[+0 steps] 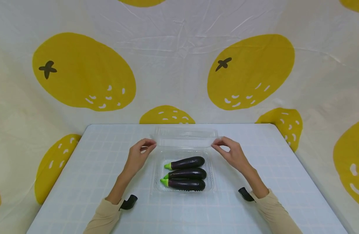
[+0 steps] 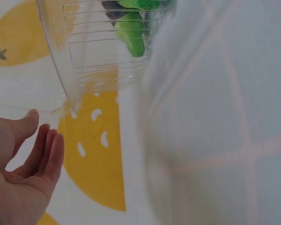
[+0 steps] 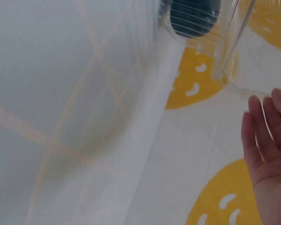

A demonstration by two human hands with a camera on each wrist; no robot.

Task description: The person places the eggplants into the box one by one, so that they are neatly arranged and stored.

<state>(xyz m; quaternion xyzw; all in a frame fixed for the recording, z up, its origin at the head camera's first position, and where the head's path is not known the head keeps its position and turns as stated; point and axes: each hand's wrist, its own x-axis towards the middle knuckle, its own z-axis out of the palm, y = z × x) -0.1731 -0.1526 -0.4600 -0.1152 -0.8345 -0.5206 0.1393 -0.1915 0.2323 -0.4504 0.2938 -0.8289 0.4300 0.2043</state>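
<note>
Three dark purple eggplants (image 1: 186, 185) with green stem ends lie side by side in the base of a clear plastic clamshell box (image 1: 210, 187) on the table. Its hinged lid (image 1: 185, 142) stands raised along the far side. At the lid's left edge, my left hand (image 1: 138, 155) pinches the plastic between thumb and fingers. My right hand (image 1: 232, 155) does the same at the right edge. The left wrist view has green stem ends (image 2: 131, 35) behind the ribbed wall, beside the left hand (image 2: 21, 164). One eggplant's round end (image 3: 195, 16) appears in the right wrist view, above the right hand (image 3: 269, 145).
The box stands on a white table (image 1: 109, 143) with a pale checked cover. Behind it and along both sides hangs a white cloth (image 1: 170, 81) printed with large yellow fruit. Black wrist devices (image 1: 129, 202) sit at both beige sleeves (image 1: 104, 214).
</note>
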